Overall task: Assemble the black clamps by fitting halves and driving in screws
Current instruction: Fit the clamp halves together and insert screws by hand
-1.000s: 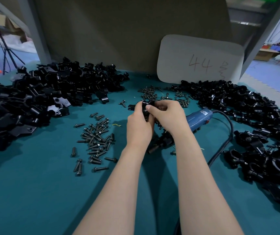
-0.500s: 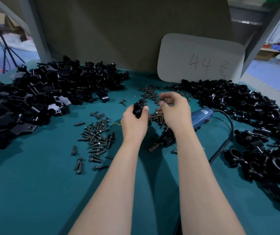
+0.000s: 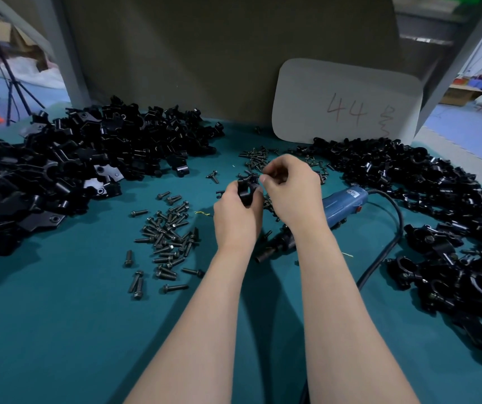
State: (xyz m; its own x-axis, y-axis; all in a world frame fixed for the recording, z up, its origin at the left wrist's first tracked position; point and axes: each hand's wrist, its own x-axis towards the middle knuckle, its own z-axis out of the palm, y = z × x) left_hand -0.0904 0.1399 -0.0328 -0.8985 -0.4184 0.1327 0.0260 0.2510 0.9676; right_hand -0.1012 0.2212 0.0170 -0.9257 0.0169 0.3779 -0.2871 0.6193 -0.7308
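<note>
On a teal-covered table (image 3: 59, 330) the left hand (image 3: 238, 220) grips a black clamp (image 3: 247, 189) with thumb and fingers curled round its sides, holding it up just above the cloth near the middle of the table. The right hand (image 3: 292, 191) sits just beside it with its fingers curled and the tips of thumb and forefinger pressed together at the top of the clamp; whether a screw is pinched there cannot be told. Under and behind the right wrist lies a blue power screwdriver (image 3: 343, 204), its dark nose pointing toward the person and partly hidden by the forearm; a black cable (image 3: 391, 237) curves away from its far end and runs back down the table beside the right arm. The small white label on the tool's body is too small to read. To the left of the hands a loose scatter of dark screws (image 3: 170, 240) lies on the cloth, and a second, smaller heap of screws (image 3: 256, 158) lies just behind the hands. A large heap of black clamp parts (image 3: 73, 164) fills the left side of the table, and another long heap of black clamps (image 3: 438, 205) runs down the right side, close to the cable. Behind, a pale card with rounded corners (image 3: 347, 103) leans against a dull brown board (image 3: 205, 53); "44" is handwritten on it in red, with a squiggled mark to its right that cannot be read. At far left a black tripod (image 3: 12, 83) stands beyond the table.
</note>
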